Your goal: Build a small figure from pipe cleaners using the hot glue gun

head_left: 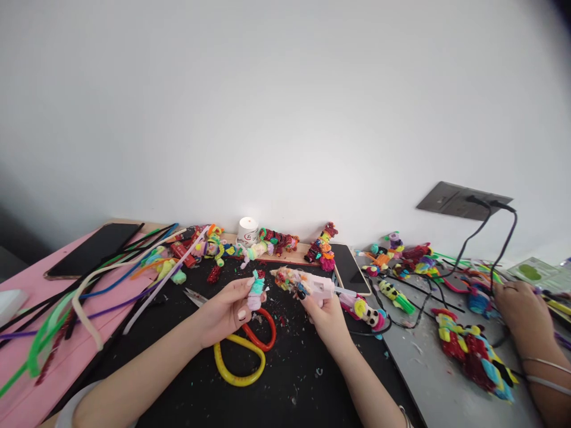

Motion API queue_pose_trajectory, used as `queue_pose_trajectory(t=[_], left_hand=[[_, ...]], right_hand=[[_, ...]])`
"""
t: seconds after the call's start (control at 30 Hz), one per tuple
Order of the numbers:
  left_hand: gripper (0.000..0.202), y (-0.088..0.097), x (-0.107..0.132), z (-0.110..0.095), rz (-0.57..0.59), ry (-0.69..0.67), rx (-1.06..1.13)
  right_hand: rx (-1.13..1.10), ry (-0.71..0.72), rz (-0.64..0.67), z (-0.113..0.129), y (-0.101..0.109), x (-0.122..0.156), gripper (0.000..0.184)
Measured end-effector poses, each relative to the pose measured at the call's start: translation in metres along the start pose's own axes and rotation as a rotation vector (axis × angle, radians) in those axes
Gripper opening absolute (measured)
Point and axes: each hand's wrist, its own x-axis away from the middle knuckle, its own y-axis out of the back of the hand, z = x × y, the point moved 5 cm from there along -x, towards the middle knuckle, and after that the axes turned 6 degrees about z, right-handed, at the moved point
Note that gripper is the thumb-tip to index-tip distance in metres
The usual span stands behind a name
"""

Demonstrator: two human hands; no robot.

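Between the thumb and fingers of my left hand (pixel 229 315) is a small pipe-cleaner figure (pixel 255 292), turquoise on top and pale lilac below. My right hand (pixel 328 321) grips a white hot glue gun (pixel 319 287), its front end crusted with coloured fluff and its nozzle pointing left toward the figure. A gap separates nozzle and figure. A clear glue stick (pixel 345 291) sticks out of the gun's back. Under my left hand lie scissors with one yellow handle loop (pixel 238 380) and one red loop (pixel 273 333); my hand hides part of them.
Pipe cleaners (pixel 84 297) spread over the pink surface at left, beside a dark phone (pixel 93 249). Finished figures and a paper cup (pixel 248 230) line the wall. Another phone (pixel 350 267) leans right. Cords (pixel 464 249) hang from the outlet (pixel 464 200). A co-worker's hand (pixel 521 315) is far right.
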Motion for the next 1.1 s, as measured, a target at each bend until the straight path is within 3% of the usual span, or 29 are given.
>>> queue_pose_trajectory(t=[0.17,0.3,0.4,0.47,0.6,0.77,0.9,1.1], left_hand=[[0.024,-0.001,-0.001,-0.001,0.009,-0.043,-0.075],[0.025,-0.001,-0.002,-0.003,-0.035,-0.114,-0.222],[0.025,-0.003,-0.002,-0.005,-0.105,-0.153,-0.412],[0.023,-0.005,-0.001,-0.006,-0.154,-0.186,-0.543],[0.020,-0.010,0.003,-0.004,-0.168,-0.232,-0.730],[0.017,-0.017,0.005,0.003,-0.097,-0.208,-0.895],[0.017,-0.021,0.005,0.005,-0.081,-0.181,-0.901],[0.019,-0.023,0.003,0.016,0.018,-0.025,-0.717]], right_hand=[[0.406,0.069,-0.050,0.003,0.008,-0.001,0.016],[0.725,0.036,-0.006,-0.005,0.007,-0.001,0.039],[0.832,0.001,0.026,-0.004,0.004,0.001,0.047],[0.769,0.056,0.026,0.004,0.002,0.003,0.046],[0.479,0.271,0.016,0.025,-0.003,0.011,0.014],[0.365,0.301,0.107,0.027,-0.016,0.018,0.006],[0.381,0.281,0.137,0.024,-0.022,0.018,0.011],[0.276,0.255,0.111,0.022,-0.022,0.018,0.015]])
